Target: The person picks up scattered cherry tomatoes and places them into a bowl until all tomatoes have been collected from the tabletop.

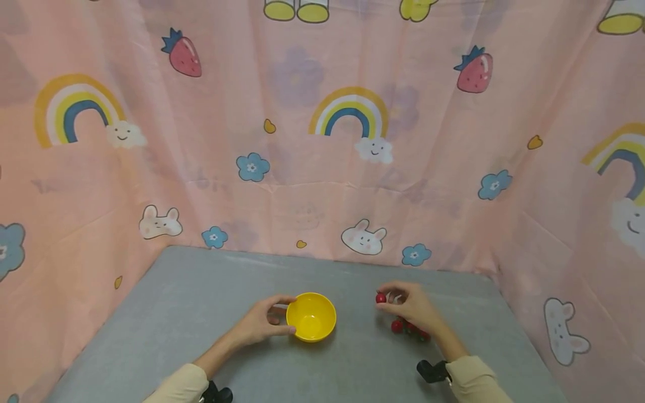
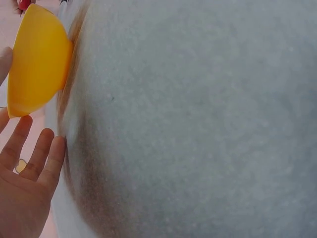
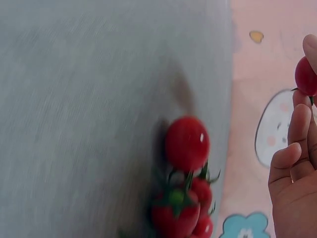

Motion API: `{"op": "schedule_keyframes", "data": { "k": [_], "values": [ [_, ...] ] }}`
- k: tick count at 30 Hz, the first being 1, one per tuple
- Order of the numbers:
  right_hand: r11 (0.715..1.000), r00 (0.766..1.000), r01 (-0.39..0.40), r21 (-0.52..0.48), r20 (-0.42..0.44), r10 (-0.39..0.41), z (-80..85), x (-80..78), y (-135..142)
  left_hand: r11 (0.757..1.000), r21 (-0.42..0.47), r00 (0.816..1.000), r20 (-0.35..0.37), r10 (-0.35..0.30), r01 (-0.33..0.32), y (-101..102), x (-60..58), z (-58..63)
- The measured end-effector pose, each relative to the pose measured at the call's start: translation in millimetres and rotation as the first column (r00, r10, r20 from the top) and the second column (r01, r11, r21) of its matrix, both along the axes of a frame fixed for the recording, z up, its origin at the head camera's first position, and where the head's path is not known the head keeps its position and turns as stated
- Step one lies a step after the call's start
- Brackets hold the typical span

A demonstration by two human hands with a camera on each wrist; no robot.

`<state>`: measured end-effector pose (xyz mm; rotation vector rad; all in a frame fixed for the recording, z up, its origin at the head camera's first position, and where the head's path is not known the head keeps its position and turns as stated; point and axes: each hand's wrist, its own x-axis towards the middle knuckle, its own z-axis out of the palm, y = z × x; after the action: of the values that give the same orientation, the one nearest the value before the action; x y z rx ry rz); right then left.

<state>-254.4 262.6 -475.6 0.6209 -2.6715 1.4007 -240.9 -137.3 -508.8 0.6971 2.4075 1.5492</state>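
A small yellow bowl stands upright on the grey tabletop. My left hand holds its left side, thumb and index finger at the rim; in the left wrist view the other fingers are spread out below the bowl. To the right, my right hand pinches a red cherry tomato above the table. Beneath that hand lies a small group of cherry tomatoes with green stems, partly hidden in the head view. The right wrist view shows these tomatoes closer.
The grey table is enclosed at the back and sides by a pink curtain printed with rainbows, strawberries, flowers and rabbits. A black wrist mount sits by the right sleeve, another by the left.
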Motion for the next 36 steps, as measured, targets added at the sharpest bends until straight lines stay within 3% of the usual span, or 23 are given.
{"op": "schedule_keyframes", "data": {
  "k": [9, 26, 36],
  "values": [
    [1.0, 1.0, -0.008, -0.013, -0.029, 0.007, -0.5, -4.2, -30, 1.0, -0.016, 1.0, 0.004, 0.013, -0.013, 0, 0.0, -0.5],
    [0.979, 0.978, -0.198, -0.049, -0.071, 0.195, -5.2, -6.2, -73, 1.0, -0.016, 1.0, 0.003, 0.009, -0.009, 0, -0.7, -0.1],
    [0.967, 0.967, -0.254, -0.023, 0.014, 0.254, -9.0, -4.3, -91, 0.999, -0.031, 1.0, 0.005, 0.011, -0.011, 0, -0.6, 1.9]
  ]
}}
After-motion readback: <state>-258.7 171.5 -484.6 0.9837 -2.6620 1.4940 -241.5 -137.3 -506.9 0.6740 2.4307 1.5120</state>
